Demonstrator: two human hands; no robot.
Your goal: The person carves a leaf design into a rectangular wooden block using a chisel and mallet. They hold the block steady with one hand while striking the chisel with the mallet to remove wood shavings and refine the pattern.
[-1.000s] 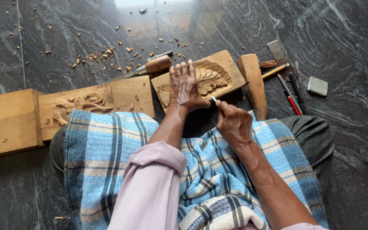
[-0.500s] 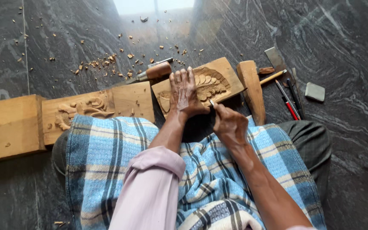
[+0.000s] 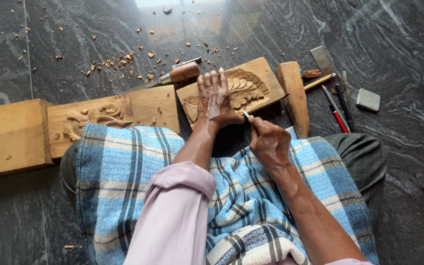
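Left hand [image 3: 215,98] flat on carved panel [image 3: 244,88]; right hand [image 3: 269,142] fist hides small chisel [image 3: 246,115].

the right hand [image 3: 269,142] now sits a little lower and closer to the body than a second ago, its fist drawn back from the carved block [image 3: 244,88], with the thin tool [image 3: 246,115] tip just at the block's near edge. the left hand [image 3: 215,98] lies flatter on the block, fingers stretched further up over the carving. the whole scene sits slightly higher in view than before.
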